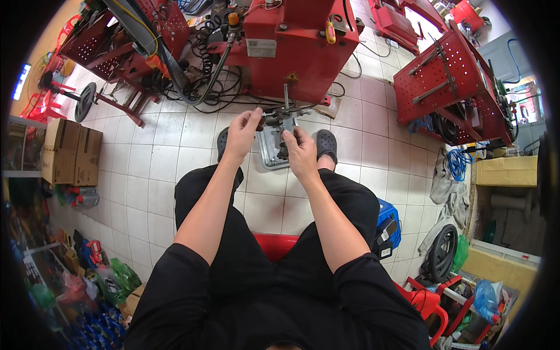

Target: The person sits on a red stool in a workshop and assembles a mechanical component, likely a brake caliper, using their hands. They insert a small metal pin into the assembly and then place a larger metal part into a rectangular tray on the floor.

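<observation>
A grey metal mechanical assembly [287,123] with an upright rod and several small arms stands between my feet, close to a red machine. My left hand [243,133] is at its left side, with thumb and fingertips pinched together. What they hold there is too small to make out. My right hand [300,153] is closed around the assembly's lower right part, the fingers curled against it and partly hiding it. Beneath both hands lies a shallow grey tray [267,158] on the tiled floor, with dark parts showing over it.
The red machine [300,52] rises just beyond the assembly, with black cables [224,93] on the floor to its left. A red perforated cart [434,81] stands at right. Cardboard boxes [71,153] are at left. Beside my right leg is a blue case [388,224]; I sit on a red seat [274,246].
</observation>
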A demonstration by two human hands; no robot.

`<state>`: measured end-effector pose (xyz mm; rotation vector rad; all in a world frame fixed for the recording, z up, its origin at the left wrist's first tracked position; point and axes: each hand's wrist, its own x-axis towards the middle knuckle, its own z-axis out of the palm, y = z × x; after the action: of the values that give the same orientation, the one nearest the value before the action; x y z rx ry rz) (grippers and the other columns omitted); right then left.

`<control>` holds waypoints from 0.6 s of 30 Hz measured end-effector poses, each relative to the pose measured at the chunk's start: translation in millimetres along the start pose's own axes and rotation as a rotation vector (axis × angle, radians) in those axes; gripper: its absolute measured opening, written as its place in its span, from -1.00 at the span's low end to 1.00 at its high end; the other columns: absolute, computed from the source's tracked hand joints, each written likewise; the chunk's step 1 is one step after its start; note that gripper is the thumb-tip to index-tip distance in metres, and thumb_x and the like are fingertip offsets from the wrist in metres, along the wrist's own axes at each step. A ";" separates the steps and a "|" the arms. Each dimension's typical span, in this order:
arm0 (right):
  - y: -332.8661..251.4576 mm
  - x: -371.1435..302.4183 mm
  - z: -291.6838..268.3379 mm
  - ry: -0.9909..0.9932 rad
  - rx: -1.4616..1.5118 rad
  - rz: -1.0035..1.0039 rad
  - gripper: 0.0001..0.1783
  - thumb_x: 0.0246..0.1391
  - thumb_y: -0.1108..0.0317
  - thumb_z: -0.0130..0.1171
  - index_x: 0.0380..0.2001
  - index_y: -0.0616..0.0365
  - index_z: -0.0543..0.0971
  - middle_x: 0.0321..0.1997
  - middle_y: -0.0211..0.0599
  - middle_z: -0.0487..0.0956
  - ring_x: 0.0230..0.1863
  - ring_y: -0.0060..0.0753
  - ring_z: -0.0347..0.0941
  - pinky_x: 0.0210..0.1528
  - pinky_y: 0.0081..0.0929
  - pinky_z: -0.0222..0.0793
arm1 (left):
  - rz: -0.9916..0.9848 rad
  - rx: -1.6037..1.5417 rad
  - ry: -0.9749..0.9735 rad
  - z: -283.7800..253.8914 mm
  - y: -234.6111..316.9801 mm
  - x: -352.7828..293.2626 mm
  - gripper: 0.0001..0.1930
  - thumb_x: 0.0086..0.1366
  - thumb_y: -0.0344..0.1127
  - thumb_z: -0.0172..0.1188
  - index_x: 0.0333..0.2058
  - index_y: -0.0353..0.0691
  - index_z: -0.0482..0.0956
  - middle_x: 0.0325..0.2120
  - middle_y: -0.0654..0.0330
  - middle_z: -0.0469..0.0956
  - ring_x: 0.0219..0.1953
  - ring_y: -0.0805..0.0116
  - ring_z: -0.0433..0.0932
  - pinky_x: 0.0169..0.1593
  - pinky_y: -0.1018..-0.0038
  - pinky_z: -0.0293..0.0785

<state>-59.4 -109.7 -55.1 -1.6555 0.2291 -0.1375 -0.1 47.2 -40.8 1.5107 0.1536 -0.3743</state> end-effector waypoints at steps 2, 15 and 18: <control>-3.0 -1.5 0.5 -0.008 -0.044 0.010 -0.54 0.07 0.16 0.12 -0.18 0.42 0.48 -0.51 -0.34 0.49 -0.49 -0.62 0.33 -0.42 -0.60 0.29 | 0.140 0.013 -0.019 2.5 -6.0 -0.3 -0.70 0.23 -0.18 0.12 -0.13 -0.22 0.50 -0.37 0.34 0.50 -0.33 0.57 0.47 -0.29 0.62 0.29; -4.2 0.0 -1.2 -0.002 0.094 0.013 -0.53 0.06 0.14 0.13 -0.17 0.41 0.48 -0.54 -0.32 0.49 -0.50 -0.60 0.35 -0.42 -0.58 0.30 | 0.414 -0.001 0.052 15.1 9.3 -12.4 -0.59 0.20 -0.27 0.12 0.02 -0.27 0.40 -0.17 0.23 0.47 -0.15 0.47 0.39 -0.10 0.58 0.25; -5.6 -0.1 -1.3 -0.003 0.033 0.009 -0.52 0.06 0.13 0.13 -0.16 0.41 0.48 -0.54 -0.30 0.50 -0.51 -0.60 0.36 -0.42 -0.58 0.31 | 0.352 0.011 0.021 3.6 -8.4 1.2 -0.55 0.15 -0.32 0.17 0.04 -0.24 0.38 -0.12 0.22 0.45 -0.08 0.43 0.37 -0.08 0.55 0.27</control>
<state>-59.5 -110.4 -49.4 -1.6214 0.2313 -0.1313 -2.2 43.4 -48.9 1.5182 -0.0984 -0.0768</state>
